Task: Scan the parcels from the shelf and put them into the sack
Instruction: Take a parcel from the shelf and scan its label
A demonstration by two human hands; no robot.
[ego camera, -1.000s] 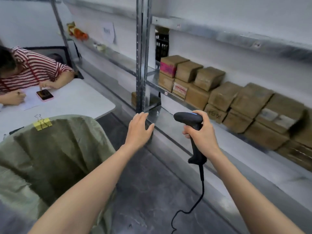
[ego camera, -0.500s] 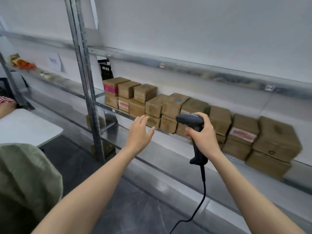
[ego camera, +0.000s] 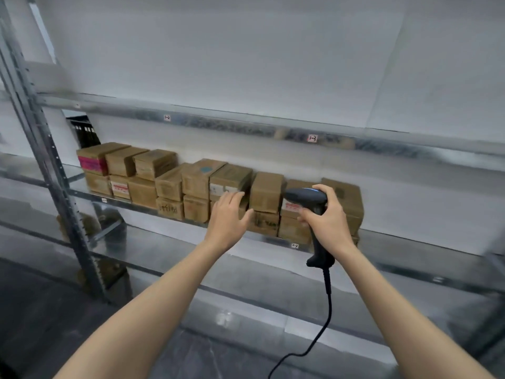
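Several brown cardboard parcels (ego camera: 196, 181) stand two high in a row on the metal shelf (ego camera: 128, 206). My left hand (ego camera: 228, 217) is open with fingers spread, reaching towards the parcels in the middle of the row and just short of them. My right hand (ego camera: 328, 218) grips a black corded barcode scanner (ego camera: 307, 196), its head pointing left in front of the right-hand parcels. The sack is out of view.
A grey steel upright (ego camera: 52, 170) rises at the left. An upper shelf rail (ego camera: 246, 127) carries small labels. A lower shelf (ego camera: 246, 274) runs beneath my arms. The scanner cable (ego camera: 325, 318) hangs down towards the dark floor.
My view has swung right and up, away from the sack and table, onto the shelf. Both hands have moved closer to the parcels, the left hand reaching forward.
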